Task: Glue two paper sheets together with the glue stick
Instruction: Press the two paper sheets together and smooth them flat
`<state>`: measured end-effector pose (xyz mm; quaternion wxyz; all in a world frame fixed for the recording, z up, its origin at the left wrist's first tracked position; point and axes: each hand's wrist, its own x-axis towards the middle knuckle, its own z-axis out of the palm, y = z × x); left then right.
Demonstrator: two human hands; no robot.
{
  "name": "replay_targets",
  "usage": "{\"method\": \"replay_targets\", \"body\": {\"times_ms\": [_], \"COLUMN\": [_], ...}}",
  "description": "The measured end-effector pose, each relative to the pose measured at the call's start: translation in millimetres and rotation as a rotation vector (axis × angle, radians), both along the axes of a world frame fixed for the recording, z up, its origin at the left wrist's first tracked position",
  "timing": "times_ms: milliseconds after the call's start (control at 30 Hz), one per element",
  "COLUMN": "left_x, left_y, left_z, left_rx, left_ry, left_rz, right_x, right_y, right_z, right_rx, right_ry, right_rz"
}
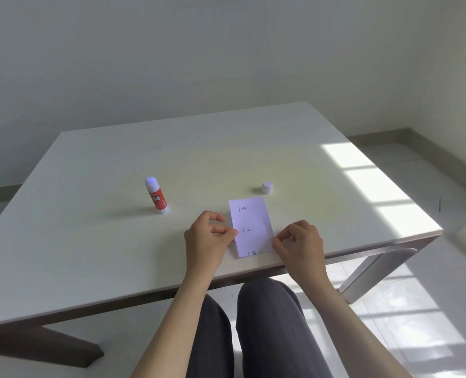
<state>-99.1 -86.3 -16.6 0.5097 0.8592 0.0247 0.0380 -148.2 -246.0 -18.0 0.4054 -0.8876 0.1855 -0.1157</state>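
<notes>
Paper sheets [251, 227] lie stacked near the table [90, 241] front edge, w/ both hands at their sides. Left hand [207, 241] fingers [230, 232] pinch the left edge; right hand [300, 241] fingers touch the lower right corner, curled, grip unclear. Glue stick [156, 195] stands uncapped well left, cap [267, 186] just beyond the paper. Likely aligning/pressing stage. Risks: sheets could slide askew if pressed unevenly, and the uncapped glue may dry out.

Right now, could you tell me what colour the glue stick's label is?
Red with white lettering on the glue stick, seen best in the head view.
</notes>
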Motion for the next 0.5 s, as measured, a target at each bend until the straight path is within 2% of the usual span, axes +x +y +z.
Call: {"method": "replay_targets", "body": {"times_ms": [233, 367, 433, 500], "left_x": [-2.9, -0.5, 3.8, 11.1], "left_y": [-10.3, -7.6, -2.3, 2.9], "left_z": [-5.6, -7.6, -8.1, -8.7], "left_rx": [0.187, 0.317, 0.424, 0.579], "left_ry": [-0.121, -0.159, -0.207, -0.241], "left_rz": [0.005, -0.024, -0.105, -0.275], "right_x": [1.7, 2.1, 1.0, -0.3], "right_y": [2.5, -1.2, -0.8, 2.6], "right_z": [-6.9, -11.6, -15.6, -18.3], "right_rx": [-0.108, -0.179, -0.311, -0.421], "right_ry": [-0.029, -0.059, -0.047, -0.028], "right_rz": [-0.004, 0.073, 0.130, 0.180]}}
